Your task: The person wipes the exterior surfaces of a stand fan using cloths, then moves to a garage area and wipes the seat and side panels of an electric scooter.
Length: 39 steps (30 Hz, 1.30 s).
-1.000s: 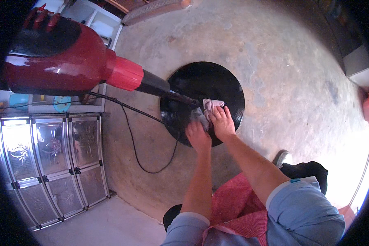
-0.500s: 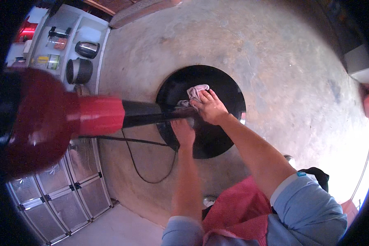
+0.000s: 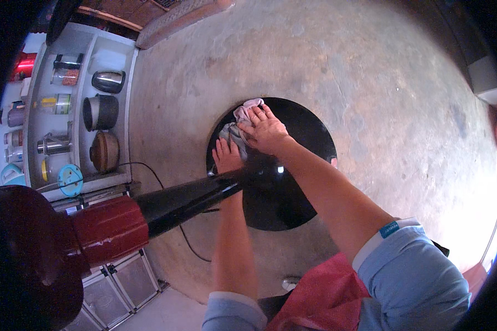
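Observation:
A round, glossy black base [image 3: 276,204] lies flat on the floor, with a black pole [image 3: 188,203] rising from it toward the left of the view. My right hand [image 3: 268,134] presses, fingers spread, on a crumpled pinkish and grey cloth [image 3: 242,114] at the base's far left part. Beside it my left hand [image 3: 226,159] lies with its fingers stretched out against the cloth's near edge. The pole hides part of my left wrist. A dark red collar [image 3: 116,231] joins the pole to a large rounded red part, which is cut off in shadow.
White shelves [image 3: 132,105] on the left hold a dark pot [image 3: 100,112], a kettle [image 3: 108,81], a brown lidded pot [image 3: 104,151] and several jars. A thin black cord [image 3: 185,237] loops over the concrete floor [image 3: 381,138]. Framed cabinet panels [image 3: 138,278] stand lower left.
Both hands have slid the cloth toward the far left edge of the base. The pole and red collar now slant lower on the left, and the view has shifted.

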Motion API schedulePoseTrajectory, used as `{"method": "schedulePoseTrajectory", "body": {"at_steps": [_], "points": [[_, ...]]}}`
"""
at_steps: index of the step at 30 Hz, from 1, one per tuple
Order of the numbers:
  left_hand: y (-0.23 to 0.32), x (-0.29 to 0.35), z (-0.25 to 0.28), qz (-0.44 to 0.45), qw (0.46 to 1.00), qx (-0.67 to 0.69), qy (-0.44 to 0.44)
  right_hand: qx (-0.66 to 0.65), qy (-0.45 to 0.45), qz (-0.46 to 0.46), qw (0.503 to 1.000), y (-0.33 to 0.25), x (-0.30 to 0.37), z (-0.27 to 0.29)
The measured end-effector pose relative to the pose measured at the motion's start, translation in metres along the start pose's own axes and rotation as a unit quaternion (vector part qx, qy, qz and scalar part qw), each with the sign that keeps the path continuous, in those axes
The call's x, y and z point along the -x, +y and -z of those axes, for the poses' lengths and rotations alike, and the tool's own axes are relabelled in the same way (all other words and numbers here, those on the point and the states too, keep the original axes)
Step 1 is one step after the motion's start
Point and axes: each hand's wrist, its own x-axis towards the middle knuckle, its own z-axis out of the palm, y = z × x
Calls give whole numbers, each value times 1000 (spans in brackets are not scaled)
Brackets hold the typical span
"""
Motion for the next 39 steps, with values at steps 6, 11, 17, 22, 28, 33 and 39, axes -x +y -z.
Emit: {"method": "schedulePoseTrajectory", "body": {"at_steps": [6, 11, 17, 22, 28, 33, 39], "points": [[-11, 3, -23, 38, 998, 29, 44, -19, 6, -116, 993, 11, 12, 4], [2, 36, -31, 96, 989, 19, 112, -34, 28, -169, 985, 20, 37, -1], [22, 76, 20, 111, 975, 134, -136, -15, 12, -207, 978, 22, 85, -3], [56, 117, 24, 218, 966, 67, -120, 3, 28, -237, 971, 11, 130, -10], [93, 158, 54, 244, 950, 74, -180, -42, 74, -268, 960, -19, 188, -25], [128, 190, 74, 245, 951, 102, -155, -55, 64, -225, 971, -52, 232, -54], [148, 212, 73, 197, 949, 244, -21, -133, 88, -142, 977, -82, 245, -60]]}}
